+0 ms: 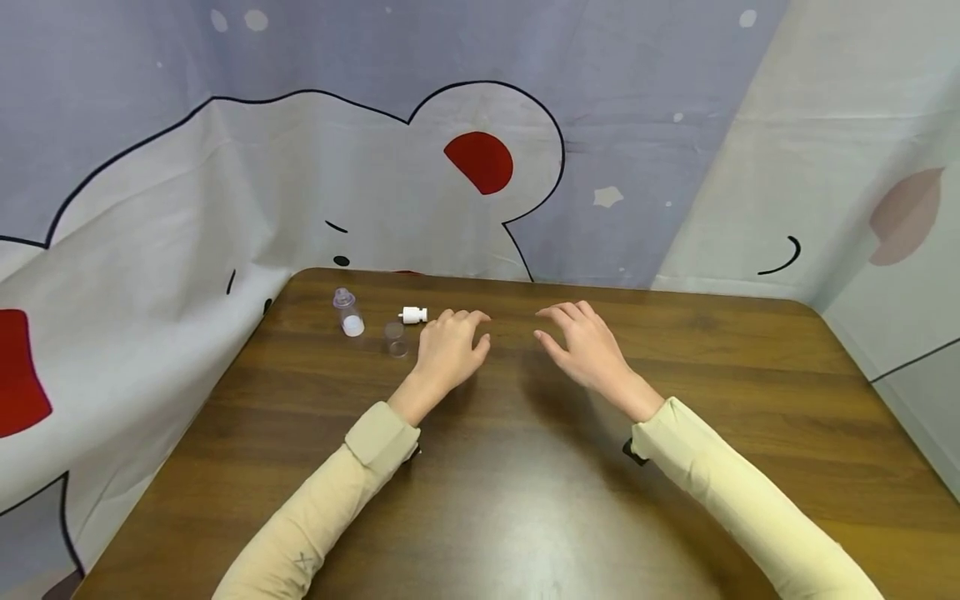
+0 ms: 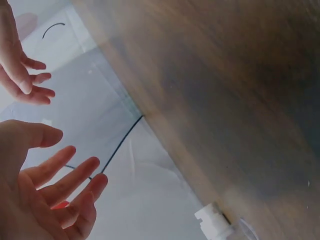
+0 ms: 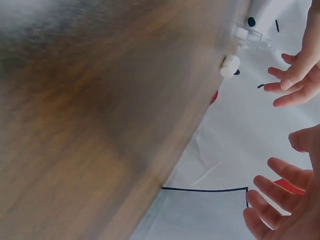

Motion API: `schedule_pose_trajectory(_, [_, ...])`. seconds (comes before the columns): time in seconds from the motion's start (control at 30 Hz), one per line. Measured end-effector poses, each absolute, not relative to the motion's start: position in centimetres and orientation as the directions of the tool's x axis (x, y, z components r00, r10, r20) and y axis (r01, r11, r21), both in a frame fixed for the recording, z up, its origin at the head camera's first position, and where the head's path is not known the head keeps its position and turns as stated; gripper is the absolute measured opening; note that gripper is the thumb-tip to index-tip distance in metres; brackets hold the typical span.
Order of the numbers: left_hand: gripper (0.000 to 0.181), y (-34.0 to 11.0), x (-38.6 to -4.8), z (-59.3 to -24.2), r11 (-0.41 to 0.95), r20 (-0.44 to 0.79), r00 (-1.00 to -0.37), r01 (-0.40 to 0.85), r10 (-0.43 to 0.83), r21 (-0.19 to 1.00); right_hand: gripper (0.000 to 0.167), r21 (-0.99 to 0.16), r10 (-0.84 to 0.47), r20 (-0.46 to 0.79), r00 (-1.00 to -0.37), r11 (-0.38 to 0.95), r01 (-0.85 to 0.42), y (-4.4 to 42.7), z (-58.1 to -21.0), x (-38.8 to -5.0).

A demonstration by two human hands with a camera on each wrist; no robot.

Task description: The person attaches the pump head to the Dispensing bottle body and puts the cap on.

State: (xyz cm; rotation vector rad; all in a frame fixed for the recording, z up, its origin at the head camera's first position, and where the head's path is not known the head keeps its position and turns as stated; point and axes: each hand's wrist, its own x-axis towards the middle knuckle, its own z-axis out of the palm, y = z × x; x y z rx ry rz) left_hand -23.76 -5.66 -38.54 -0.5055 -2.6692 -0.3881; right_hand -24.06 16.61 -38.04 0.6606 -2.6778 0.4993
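My left hand [image 1: 448, 348] hovers above the table with its fingers loosely bent, holding nothing. Closest to it are a white pump head [image 1: 414, 315], lying on its side, and a clear cap [image 1: 396, 340]. Farther left stands a small transparent bottle [image 1: 348, 313] with a purple-tinted top and a white lower part. My right hand [image 1: 588, 348] is also in the air, to the right of the left one, palm turned inward with thumb and fingers spread apart. The left wrist view catches the white pump head [image 2: 215, 223] at its bottom edge.
The brown wooden table [image 1: 510, 475] has rounded far corners. Behind it and along its left side hangs a pale curtain [image 1: 637, 167] with cartoon drawings. The bottle parts sit near the table's far left corner.
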Motion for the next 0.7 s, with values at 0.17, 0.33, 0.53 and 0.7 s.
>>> schedule_pose_trajectory(0.17, [0.021,-6.5,-23.9,-38.3,0.899,0.443,-0.864,0.368,0.237,0.236,0.027,-0.237,-0.391,0.456,-0.799,0.812,-0.533,15.7,-37.9,-24.6])
schedule_pose_trajectory(0.33, [0.018,-7.4,-23.9,-38.3,0.903,0.456,-0.867,0.344,0.201,0.256,0.024,-0.246,-0.407,0.489,-0.772,0.784,-0.570,14.8,-38.0,-25.0])
schedule_pose_trajectory(0.53, [0.018,-8.4,-24.0,-38.3,0.917,0.483,-0.859,0.317,0.170,0.241,0.024,-0.289,-0.406,0.475,-0.781,0.766,-0.574,14.1,-38.1,-25.6])
schedule_pose_trajectory(0.7, [0.016,-9.0,-24.3,-38.5,0.922,0.522,-0.841,0.304,0.142,0.241,0.024,-0.361,-0.367,0.431,-0.824,0.767,-0.530,13.5,-37.9,-26.4])
